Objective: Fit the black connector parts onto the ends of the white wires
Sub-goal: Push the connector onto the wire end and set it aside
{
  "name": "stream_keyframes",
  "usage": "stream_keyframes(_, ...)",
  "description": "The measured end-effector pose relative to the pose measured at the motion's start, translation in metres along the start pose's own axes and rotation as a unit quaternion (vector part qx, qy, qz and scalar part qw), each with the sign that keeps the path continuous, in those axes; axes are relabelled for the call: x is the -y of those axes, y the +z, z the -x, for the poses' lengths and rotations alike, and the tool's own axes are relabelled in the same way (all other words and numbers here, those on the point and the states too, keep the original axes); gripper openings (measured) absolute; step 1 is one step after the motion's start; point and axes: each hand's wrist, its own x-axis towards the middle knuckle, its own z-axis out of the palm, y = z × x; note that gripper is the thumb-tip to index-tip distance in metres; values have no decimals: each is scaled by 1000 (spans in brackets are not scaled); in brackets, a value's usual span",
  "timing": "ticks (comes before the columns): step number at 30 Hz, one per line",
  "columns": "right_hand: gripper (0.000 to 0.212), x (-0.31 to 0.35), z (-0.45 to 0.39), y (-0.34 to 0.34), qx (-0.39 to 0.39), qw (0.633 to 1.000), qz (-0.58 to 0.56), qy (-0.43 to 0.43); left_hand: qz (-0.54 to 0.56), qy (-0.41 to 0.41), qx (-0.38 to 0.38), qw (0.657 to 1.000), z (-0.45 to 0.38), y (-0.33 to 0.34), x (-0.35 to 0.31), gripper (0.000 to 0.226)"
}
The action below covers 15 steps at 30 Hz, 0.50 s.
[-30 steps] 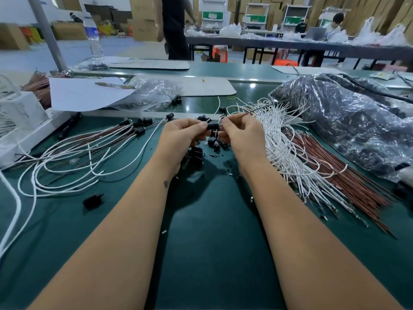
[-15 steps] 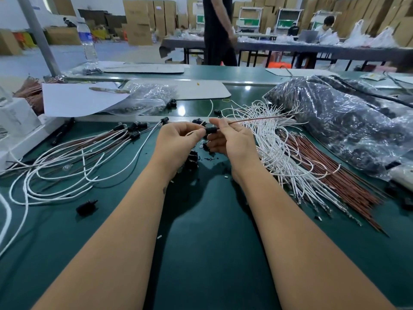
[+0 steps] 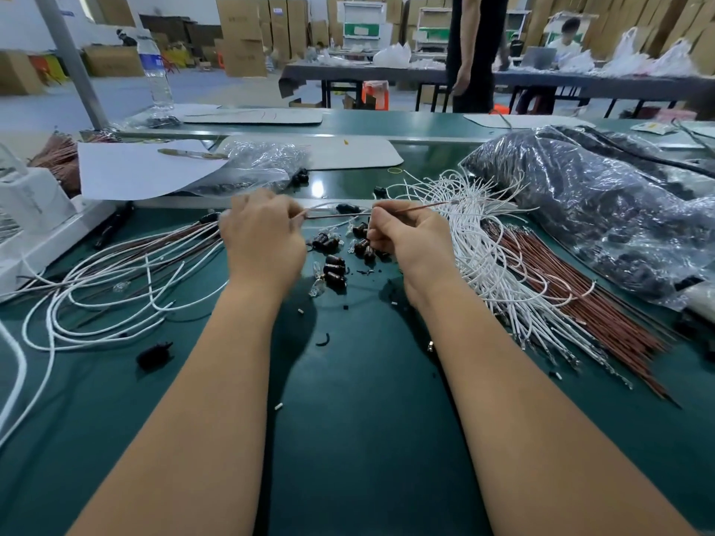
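Note:
My left hand (image 3: 263, 236) and my right hand (image 3: 406, 237) hover over the green table, a hand's width apart. Between them stretch a thin brown wire (image 3: 418, 206) and a white wire (image 3: 329, 205); both hands pinch these wires. What the left fingers hold at the wires' end is hidden behind the hand. Loose black connector parts (image 3: 334, 265) lie on the mat between and below the hands. A heap of white wires (image 3: 487, 257) lies right of my right hand. Finished wires with black connectors (image 3: 124, 265) fan out to the left.
Brown wires (image 3: 572, 295) lie beside the white heap. A large plastic bag of black parts (image 3: 603, 210) fills the right. A smaller clear bag (image 3: 255, 168), white paper (image 3: 131, 168) and a white box (image 3: 27, 199) sit at the left back. One stray connector (image 3: 153, 355) lies near my left forearm.
My hands have drawn apart: the left moved left, pulling the wires out through the right hand's fingers. The camera view shifted slightly down and left.

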Motion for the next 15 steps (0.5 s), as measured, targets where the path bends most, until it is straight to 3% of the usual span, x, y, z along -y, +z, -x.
stream_keyframes(3,8,1,1,0,5,1000,-10,-9,-50,-70,-3,996,-1,-3,11,18)
stream_keyframes(7,9,3,2,1,-4,1000,-14,-22,-98,-102,-7,990,0,-4,12,24)
stream_keyframes(10,11,5,2,1,2,1000,-14,-18,-4,8,-37,999,3,-1,-4,41)
stream_keyframes(12,11,5,4,4,23,1000,-5,-12,108,108,2,988,8,3,-23,48)
stream_keyframes(15,13,4,6,8,45,999,14,-13,196,138,60,969,13,10,-40,44)
